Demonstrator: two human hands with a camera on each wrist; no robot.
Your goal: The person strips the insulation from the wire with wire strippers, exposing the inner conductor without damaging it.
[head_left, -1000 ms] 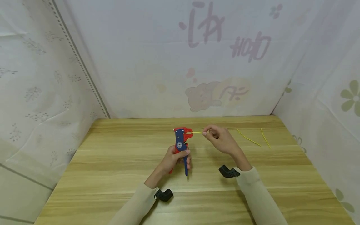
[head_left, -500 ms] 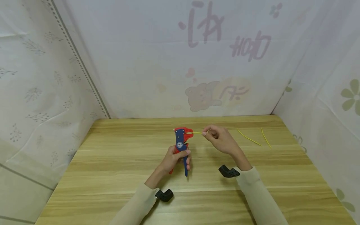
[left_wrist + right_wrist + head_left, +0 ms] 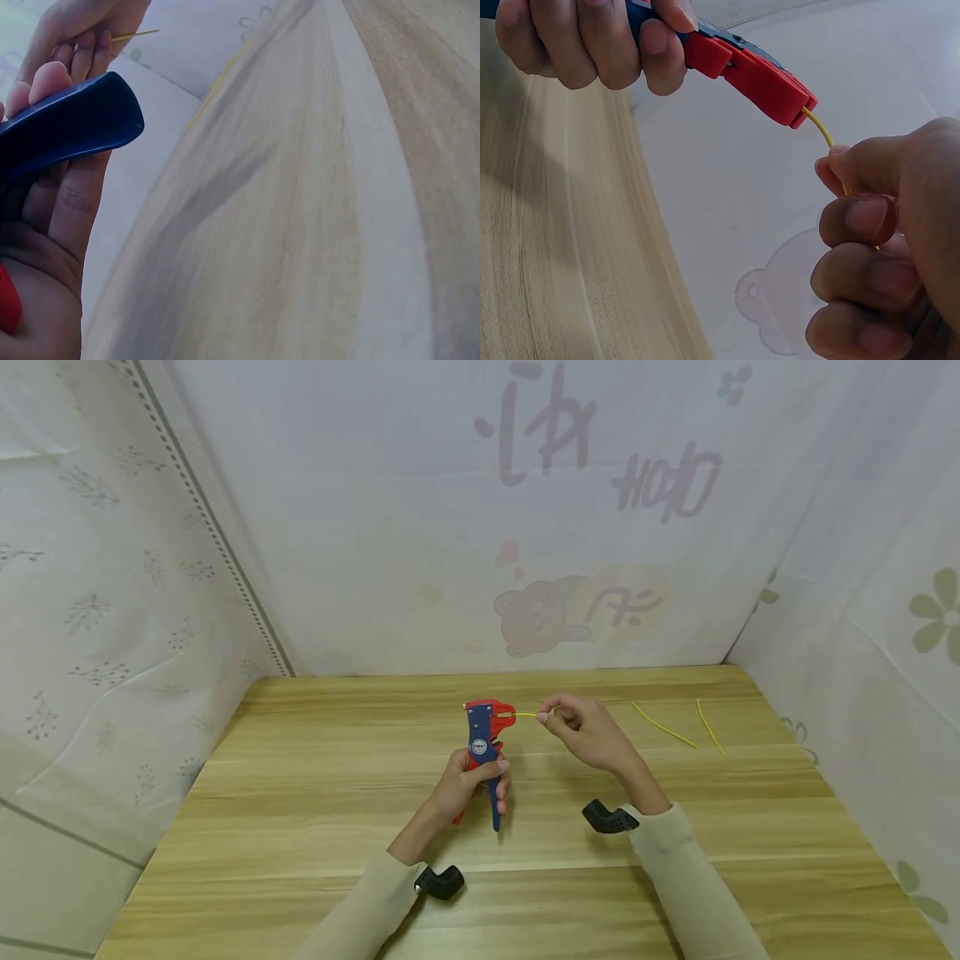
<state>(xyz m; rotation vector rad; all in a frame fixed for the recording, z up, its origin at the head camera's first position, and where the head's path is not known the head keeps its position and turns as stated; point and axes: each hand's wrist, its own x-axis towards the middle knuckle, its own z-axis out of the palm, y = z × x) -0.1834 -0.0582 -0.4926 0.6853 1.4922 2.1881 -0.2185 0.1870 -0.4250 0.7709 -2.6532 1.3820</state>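
My left hand (image 3: 468,782) grips the handles of a red and blue wire stripper (image 3: 480,727), its fingers wrapped round them and the thumb across the front. The tool stands nearly upright above the table, its red nose facing right. A short yellow wire (image 3: 525,714) runs from that nose to my right hand (image 3: 588,731), which pinches it between thumb and forefinger. In the right wrist view the wire (image 3: 819,125) bends slightly between the nose and my fingertips. Its end inside the tool is hidden. In the left wrist view the blue handle (image 3: 82,124) lies under my fingers.
Two more yellow wires, a longer one (image 3: 663,727) and a shorter one (image 3: 708,727), lie on the wooden table (image 3: 337,777) to the right of my right hand. Printed cloth (image 3: 375,527) hangs behind the table and at both sides. Black wrist cameras (image 3: 441,882) sit on both sleeves.
The red jaws of the wire stripper have come together around the wire, and its handles have drawn slightly closer. My right hand has shifted very slightly left, still pinching the wire.
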